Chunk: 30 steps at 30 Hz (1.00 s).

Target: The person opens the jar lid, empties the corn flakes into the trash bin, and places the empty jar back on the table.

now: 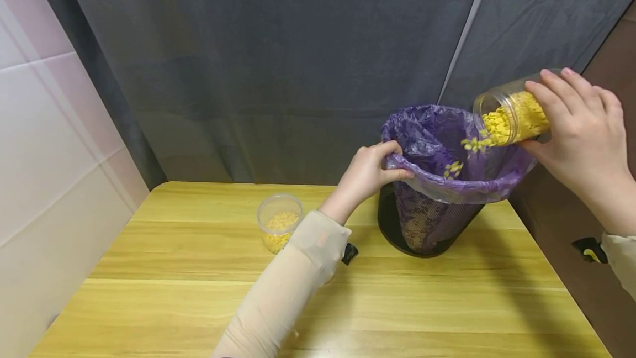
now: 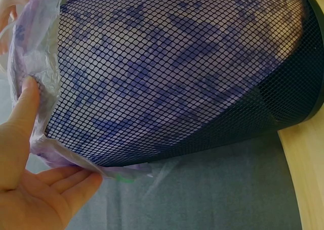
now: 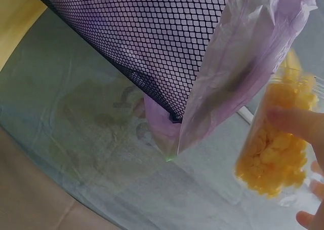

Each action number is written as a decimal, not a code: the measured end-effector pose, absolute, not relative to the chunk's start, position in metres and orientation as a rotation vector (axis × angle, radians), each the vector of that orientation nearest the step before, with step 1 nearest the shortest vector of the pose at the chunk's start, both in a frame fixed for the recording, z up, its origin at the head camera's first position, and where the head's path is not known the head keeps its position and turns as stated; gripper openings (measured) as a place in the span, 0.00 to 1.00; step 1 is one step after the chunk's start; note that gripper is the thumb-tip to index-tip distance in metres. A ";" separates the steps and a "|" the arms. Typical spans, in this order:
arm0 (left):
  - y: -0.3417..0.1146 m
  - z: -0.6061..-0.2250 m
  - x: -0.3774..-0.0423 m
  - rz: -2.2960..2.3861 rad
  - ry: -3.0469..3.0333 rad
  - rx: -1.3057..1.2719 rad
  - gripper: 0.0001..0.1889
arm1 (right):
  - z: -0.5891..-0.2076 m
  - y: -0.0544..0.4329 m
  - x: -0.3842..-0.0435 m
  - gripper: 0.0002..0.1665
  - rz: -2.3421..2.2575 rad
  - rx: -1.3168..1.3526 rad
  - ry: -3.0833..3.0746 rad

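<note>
A black mesh wastebasket (image 2: 152, 78) lined with a purple plastic bag (image 1: 457, 184) stands at the right of the table. My left hand (image 1: 365, 173) grips its rim, thumb outside on the folded bag edge. In my right hand (image 1: 588, 126) is a clear plastic jar (image 3: 276, 139) of small yellow pieces (image 1: 526, 117). The jar tilts with its mouth over the wastebasket's right rim. Several yellow pieces (image 1: 453, 169) are falling from the mouth into the bag. The wastebasket's inner bottom is hidden in the head view.
On the wooden table (image 1: 174, 269), left of my left forearm, stands an open clear container (image 1: 280, 220) partly filled with yellow pieces. A small black object (image 1: 350, 253) lies near the forearm. Dark grey curtain (image 1: 273, 70) hangs behind the table.
</note>
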State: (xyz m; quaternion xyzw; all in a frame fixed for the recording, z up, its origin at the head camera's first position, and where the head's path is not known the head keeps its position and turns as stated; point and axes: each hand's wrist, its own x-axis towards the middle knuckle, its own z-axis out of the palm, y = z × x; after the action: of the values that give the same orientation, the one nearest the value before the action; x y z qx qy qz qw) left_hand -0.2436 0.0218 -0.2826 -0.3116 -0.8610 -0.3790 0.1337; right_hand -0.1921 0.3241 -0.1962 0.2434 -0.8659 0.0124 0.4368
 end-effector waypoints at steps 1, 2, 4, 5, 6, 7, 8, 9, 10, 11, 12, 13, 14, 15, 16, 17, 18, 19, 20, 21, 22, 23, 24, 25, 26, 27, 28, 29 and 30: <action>0.022 -0.283 -0.244 -1.100 -2.495 -0.905 0.17 | -0.196 0.324 -0.192 0.64 0.030 0.604 -2.150; 0.022 -0.283 -0.244 -1.102 -2.493 -0.906 0.17 | -0.196 0.324 -0.192 0.64 0.031 0.604 -2.143; 0.022 -0.282 -0.244 -1.109 -2.485 -0.907 0.17 | -0.195 0.324 -0.193 0.63 0.033 0.603 -2.133; 0.022 -0.282 -0.244 -1.113 -2.482 -0.908 0.17 | -0.195 0.324 -0.193 0.64 0.035 0.602 -2.127; 0.022 -0.282 -0.244 -1.114 -2.480 -0.907 0.17 | -0.195 0.324 -0.193 0.64 0.037 0.603 -2.125; 0.022 -0.282 -0.244 -1.114 -2.481 -0.907 0.17 | -0.195 0.324 -0.193 0.64 0.039 0.602 -2.122; 0.022 -0.282 -0.244 -1.115 -2.483 -0.906 0.17 | -0.194 0.324 -0.193 0.64 0.040 0.603 -2.121; 0.022 -0.281 -0.244 -1.116 -2.487 -0.906 0.17 | -0.194 0.324 -0.193 0.64 0.035 0.603 -2.127; 0.022 -0.281 -0.244 -1.116 -2.491 -0.906 0.17 | -0.194 0.324 -0.192 0.64 0.029 0.603 -2.135; 0.022 -0.281 -0.244 -1.113 -2.494 -0.905 0.17 | -0.193 0.323 -0.192 0.64 0.026 0.603 -2.141; 0.022 -0.281 -0.243 -1.112 -2.496 -0.904 0.18 | -0.193 0.323 -0.192 0.64 0.018 0.603 -2.151; 0.022 -0.280 -0.243 -1.112 -2.496 -0.904 0.18 | -0.192 0.323 -0.191 0.64 0.013 0.602 -2.158; 0.021 -0.280 -0.243 -1.115 -2.493 -0.904 0.18 | -0.192 0.323 -0.191 0.64 0.009 0.600 -2.168; 0.021 -0.280 -0.243 -1.118 -2.492 -0.904 0.18 | -0.191 0.322 -0.191 0.64 0.005 0.599 -2.175; 0.021 -0.280 -0.243 -1.119 -2.488 -0.903 0.17 | -0.191 0.322 -0.191 0.63 0.004 0.598 -2.178; 0.021 -0.280 -0.244 -1.121 -2.486 -0.902 0.17 | -0.191 0.322 -0.190 0.63 0.005 0.597 -2.180; 0.021 -0.280 -0.243 -1.123 -2.488 -0.902 0.17 | -0.190 0.321 -0.190 0.62 0.006 0.596 -2.182; 0.021 -0.280 -0.243 -1.123 -2.490 -0.902 0.17 | -0.190 0.321 -0.191 0.62 0.008 0.596 -2.182; 0.021 -0.280 -0.243 -1.125 -2.495 -0.902 0.17 | -0.190 0.321 -0.191 0.62 0.008 0.597 -2.179; 0.021 -0.280 -0.243 -1.124 -2.499 -0.903 0.17 | -0.190 0.321 -0.191 0.62 0.010 0.600 -2.174; 0.021 -0.280 -0.243 -1.123 -2.501 -0.905 0.17 | -0.190 0.321 -0.191 0.62 0.012 0.601 -2.169; 0.021 -0.280 -0.243 -1.124 -2.506 -0.905 0.17 | -0.189 0.321 -0.191 0.62 0.015 0.603 -2.165; 0.021 -0.280 -0.243 -1.122 -2.509 -0.905 0.17 | -0.189 0.321 -0.191 0.62 0.016 0.605 -2.162; 0.021 -0.280 -0.243 -1.122 -2.511 -0.906 0.17 | -0.189 0.321 -0.191 0.62 0.017 0.606 -2.160; 0.021 -0.280 -0.243 -1.123 -2.511 -0.905 0.17 | -0.189 0.321 -0.191 0.61 0.018 0.606 -2.160; 0.021 -0.280 -0.243 -1.121 -2.509 -0.905 0.17 | -0.189 0.321 -0.191 0.61 0.020 0.606 -2.159; 0.021 -0.280 -0.243 -1.121 -2.509 -0.904 0.17 | -0.189 0.321 -0.191 0.61 0.018 0.606 -2.161; 0.021 -0.281 -0.243 -1.120 -2.509 -0.903 0.17 | -0.189 0.321 -0.191 0.60 0.017 0.607 -2.163; 0.021 -0.281 -0.243 -1.119 -2.507 -0.903 0.17 | -0.189 0.321 -0.191 0.60 0.017 0.608 -2.164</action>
State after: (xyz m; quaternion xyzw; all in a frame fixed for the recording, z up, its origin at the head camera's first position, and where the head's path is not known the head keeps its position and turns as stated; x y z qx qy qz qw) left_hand -0.2428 0.0211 -0.2810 -0.3100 -0.8605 -0.3842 0.1256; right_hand -0.1905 0.3210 -0.1887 0.2438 -0.8682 0.0068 0.4322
